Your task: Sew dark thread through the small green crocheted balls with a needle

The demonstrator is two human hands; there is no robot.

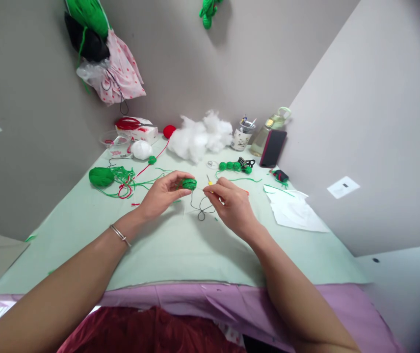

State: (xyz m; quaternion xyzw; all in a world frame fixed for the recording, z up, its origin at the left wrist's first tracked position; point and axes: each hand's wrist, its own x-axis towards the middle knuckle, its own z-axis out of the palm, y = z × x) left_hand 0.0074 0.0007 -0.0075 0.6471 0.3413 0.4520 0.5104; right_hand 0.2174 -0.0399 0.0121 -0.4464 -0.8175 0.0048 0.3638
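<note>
Between the thumb and fingers of my left hand (160, 196) is a small round green crocheted piece (189, 184) with a dark line across it. My right hand (230, 201) faces it from the right, its thumb and forefinger pinched on a thin, pale needle (200, 189) that points at the piece. The needle is too fine to make out fully. A black thread (201, 212) hangs from the green piece and loops over the table below. Just behind my right fingers lies a small yellow-handled tool (210, 182), partly covered.
White stuffing (200, 137) is heaped at the back. Green yarn (101, 177) lies tangled at left, near red-handled scissors (129, 123). Several green crocheted balls (235, 166), a phone (273, 149), a bottle (269, 132), a pen cup (243, 136) and white paper (294, 208) occupy the right.
</note>
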